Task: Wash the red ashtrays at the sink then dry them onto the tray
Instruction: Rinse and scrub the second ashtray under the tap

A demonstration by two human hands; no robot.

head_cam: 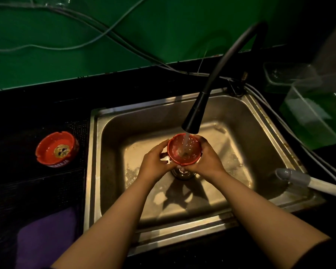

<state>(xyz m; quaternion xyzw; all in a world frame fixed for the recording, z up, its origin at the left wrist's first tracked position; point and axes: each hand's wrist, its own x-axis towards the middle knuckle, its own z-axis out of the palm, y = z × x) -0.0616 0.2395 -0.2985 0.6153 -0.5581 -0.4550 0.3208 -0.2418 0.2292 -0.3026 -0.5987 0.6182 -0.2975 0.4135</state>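
Both hands, the left hand [156,159] and right hand [208,158], clasp a red ashtray [183,149] over the middle of the steel sink [260,121], its walls well apart; faucet [194,115] water fills it. A second ashtray [56,149] sits upright on the dark desk [37,109], just beside the sink's left rim.

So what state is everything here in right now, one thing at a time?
Ashtray in the hands: upright under the stream, water pooling inside.
Left hand: gripping that ashtray's left side.
Right hand: gripping its right side.
Faucet: running.
Second ashtray: upright on the dark counter left of the sink, untouched.
Sink: wet, drain uncovered.
Purple cloth: lying on the counter.
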